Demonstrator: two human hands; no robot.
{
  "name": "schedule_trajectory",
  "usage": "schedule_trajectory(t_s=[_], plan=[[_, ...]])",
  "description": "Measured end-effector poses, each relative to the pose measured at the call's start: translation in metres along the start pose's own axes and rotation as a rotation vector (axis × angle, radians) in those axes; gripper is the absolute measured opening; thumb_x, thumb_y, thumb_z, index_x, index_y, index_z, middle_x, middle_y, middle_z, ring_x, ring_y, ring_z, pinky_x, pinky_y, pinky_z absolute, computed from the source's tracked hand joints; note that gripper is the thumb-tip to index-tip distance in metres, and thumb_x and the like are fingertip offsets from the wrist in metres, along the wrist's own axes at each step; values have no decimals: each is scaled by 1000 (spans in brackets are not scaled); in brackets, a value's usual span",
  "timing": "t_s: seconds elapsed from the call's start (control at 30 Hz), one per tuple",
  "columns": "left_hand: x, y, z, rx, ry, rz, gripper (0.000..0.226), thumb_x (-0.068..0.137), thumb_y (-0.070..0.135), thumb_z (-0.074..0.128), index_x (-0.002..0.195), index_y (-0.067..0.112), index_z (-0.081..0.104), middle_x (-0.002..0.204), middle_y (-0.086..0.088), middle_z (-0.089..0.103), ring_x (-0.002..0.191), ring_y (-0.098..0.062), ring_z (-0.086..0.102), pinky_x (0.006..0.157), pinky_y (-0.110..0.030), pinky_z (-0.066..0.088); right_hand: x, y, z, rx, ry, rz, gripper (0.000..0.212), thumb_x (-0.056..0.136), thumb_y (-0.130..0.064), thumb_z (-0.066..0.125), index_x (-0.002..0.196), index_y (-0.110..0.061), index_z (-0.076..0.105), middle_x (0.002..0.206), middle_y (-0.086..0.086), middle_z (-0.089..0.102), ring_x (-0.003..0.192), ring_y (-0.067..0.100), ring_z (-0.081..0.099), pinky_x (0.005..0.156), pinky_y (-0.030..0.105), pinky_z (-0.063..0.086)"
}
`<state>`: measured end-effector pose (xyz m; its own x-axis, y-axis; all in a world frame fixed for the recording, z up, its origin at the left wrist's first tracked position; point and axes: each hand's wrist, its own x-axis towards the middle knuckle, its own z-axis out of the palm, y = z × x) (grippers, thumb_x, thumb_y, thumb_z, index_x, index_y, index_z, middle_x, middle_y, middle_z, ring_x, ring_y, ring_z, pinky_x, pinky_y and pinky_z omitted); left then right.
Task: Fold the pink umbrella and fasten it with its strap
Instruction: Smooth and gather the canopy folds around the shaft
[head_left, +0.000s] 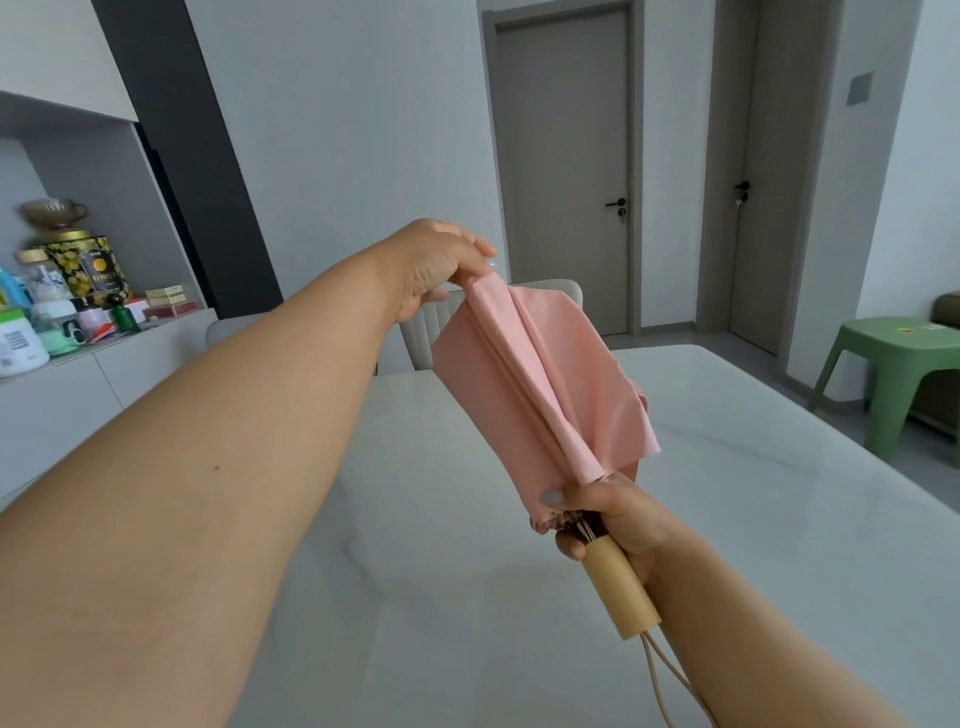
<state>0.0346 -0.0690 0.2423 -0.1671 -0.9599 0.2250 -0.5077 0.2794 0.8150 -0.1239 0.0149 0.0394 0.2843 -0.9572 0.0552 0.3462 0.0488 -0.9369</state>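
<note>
On the far left, a sideboard (104, 364) carries a cluster of jars, tins and bottles – too crowded and blurred to count.

The left hand (431, 265) reaches out over the bench (441, 571) and pinches the far tip of the pink umbrella (540, 384), fingers curled round the gathered fabric. The umbrella is held in the air above the bench, slanting from that tip down to the right hand (608, 525), which grips it where canopy meets the wooden handle (618, 592). A cord loop (670, 680) hangs from the handle's end.

The step in hand looks like smoothing the panels before rolling. To do it well, I would keep the tip taut with the left hand, lay each loose flap flat in one direction – they splay to both sides now – then twist the handle so the fabric wraps tightly. The strap is not visible; it will need finding before the roll is finished.

Counted: one umbrella, two hands, one pale chair (426, 327) behind the bench, two doors (566, 171) and, at far right, one green stool (893, 379).
</note>
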Motion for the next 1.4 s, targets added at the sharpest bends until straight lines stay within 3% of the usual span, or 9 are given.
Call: schedule_trajectory(t_s=[0.17,0.3,0.5,0.6,0.77,0.93,1.1,1.23,1.4], plan=[[2,-5,5,-61,71,26,14,84,12,63,89,25,66,79,7,61,77,-10,55,81,-31,38,1,1,-1,35,4,1,43,59,-1,67,101,1,55,63,15,59,59,25,58,36,23,39],[-2,-8,14,17,5,44,16,85,10,63,83,25,67,81,9,62,79,-10,53,75,-28,37,2,2,-1,62,24,7,42,58,0,66,99,1,56,63,13,58,58,25,57,35,22,38],[-12,-7,25,-62,166,80,9,89,21,59,88,28,63,80,10,53,74,-8,48,69,-27,42,3,1,-3,104,32,9,37,58,-5,72,92,-1,57,66,14,58,58,23,57,35,22,37],[-28,-20,45,-1,83,87,15,88,43,60,82,30,64,73,14,51,71,-9,50,77,-28,45,5,1,-3,114,46,13,61,47,-22,86,96,-2,57,73,14,58,58,21,60,35,21,38],[-46,-39,65,-40,-91,137,22,97,44,51,106,28,64,85,5,58,76,-12,61,66,-20,53,6,2,-4,190,31,30,110,16,-54,94,104,0,56,80,16,59,65,23,63,35,20,42],[-45,-47,64,-76,-78,112,29,97,48,48,105,26,65,87,-2,67,87,-23,68,92,-43,54,7,1,-3,328,53,93,135,9,-64,88,123,0,53,85,19,62,65,28,62,32,22,42],[-61,-52,79,-86,25,95,52,78,57,56,120,27,50,114,-2,66,96,-15,67,94,-38,50,8,-1,-3,412,47,114,149,7,-75,80,134,-4,48,82,17,62,62,27,62,32,20,41],[-85,-60,95,61,-81,210,29,77,46,72,87,23,59,93,7,65,89,-9,62,75,-24,48,8,-3,-5,428,2,83,132,16,-81,75,128,-13,59,91,16,61,64,27,58,34,21,42],[-91,-64,110,461,46,474,37,74,58,70,77,22,62,84,9,61,89,-12,53,79,-35,49,6,-3,-2,365,29,79,91,19,-86,69,87,-26,78,89,8,70,77,29,58,41,21,45]])
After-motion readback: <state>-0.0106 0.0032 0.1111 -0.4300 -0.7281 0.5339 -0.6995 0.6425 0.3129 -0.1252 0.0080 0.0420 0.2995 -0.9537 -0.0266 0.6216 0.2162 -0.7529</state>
